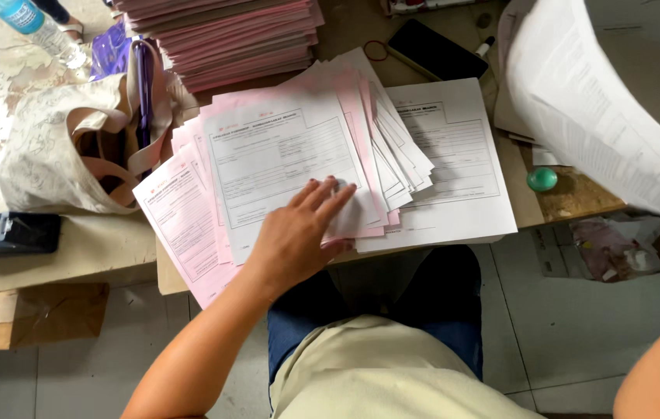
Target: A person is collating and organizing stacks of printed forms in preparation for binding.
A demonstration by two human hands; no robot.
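A worn wooden table carries fanned forms in the middle, a white stack to their right, a pink pile at the far edge, a phone far right, a green ball (near the right edge) and a cloth bag at left.

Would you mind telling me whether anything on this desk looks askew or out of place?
Yes. The pile of white and pink forms under the left hand is fanned out unevenly, with sheets skewed and some pink ones overhanging the desk edge. The pink stack behind it is squared up by comparison. Nothing looks spilled or torn.
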